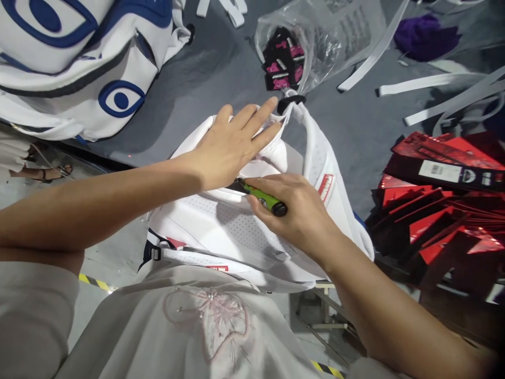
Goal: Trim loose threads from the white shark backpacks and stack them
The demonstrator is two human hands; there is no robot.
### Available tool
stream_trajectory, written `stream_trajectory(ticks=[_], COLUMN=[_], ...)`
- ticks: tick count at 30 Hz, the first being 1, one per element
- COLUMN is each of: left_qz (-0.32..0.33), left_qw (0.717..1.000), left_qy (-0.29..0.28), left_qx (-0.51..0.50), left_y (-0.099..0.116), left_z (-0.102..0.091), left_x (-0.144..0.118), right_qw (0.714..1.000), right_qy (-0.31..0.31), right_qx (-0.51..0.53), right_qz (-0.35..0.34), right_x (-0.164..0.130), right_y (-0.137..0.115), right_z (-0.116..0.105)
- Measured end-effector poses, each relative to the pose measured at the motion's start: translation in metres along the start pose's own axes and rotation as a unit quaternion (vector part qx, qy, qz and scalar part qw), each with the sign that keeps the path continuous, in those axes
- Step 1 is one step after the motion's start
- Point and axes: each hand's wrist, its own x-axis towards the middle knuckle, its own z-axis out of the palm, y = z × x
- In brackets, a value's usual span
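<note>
Our left hand (232, 145) lies flat and spread, palm down, fingers long and slightly fanned, pressing on the upper fold of the white mesh garment (236, 226); it grips nothing, only holds the cloth still. Our right hand (294, 210) is closed around a green-handled tool (262, 197) with a black end cap, thumb and fingers wrapped along the shaft, and the dark tip of the tool sits just under the heel of our left hand, against the garment's collar fold. The garment lies at the near edge of the grey table (221, 68), hanging partly over it toward our body; its fabric is soft, pierced with fine holes, with a small red woven label (325, 188) on the band right of the tool and a navy and red trim at its lower left corner. Touching the far tip of the garment is a crinkled clear plastic bag (327, 37) holding black and pink tags (283, 66). Far left of the garment lies a white printed cloth with blue eye shapes (79, 63), smooth and folded in thick waves. Right of the garment is a pile of glossy red and black cards (442, 210), flat and sharp-cornered, near our right wrist. Beyond the garment, white strips (430, 83) lie scattered around a purple cloth (424, 34). Bare grey tabletop shows between the garment and the eye-printed cloth.
</note>
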Motion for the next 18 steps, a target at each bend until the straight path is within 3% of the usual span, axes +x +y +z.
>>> stream_trajectory(ticks=[9, 18], left_qz=[0.011, 0.009], left_qw=[1.0, 0.995], left_qy=[-0.009, -0.025], left_qx=[-0.002, 0.098], left_y=[-0.003, -0.018], left_z=[0.0, -0.013], left_x=[0.001, -0.02], right_qw=[1.0, 0.996], right_qy=[0.012, 0.08], right_qx=[-0.016, -0.015], right_qz=[0.024, 0.037], right_x=[0.001, -0.006], right_y=[-0.005, -0.009], right_z=[0.007, 0.018])
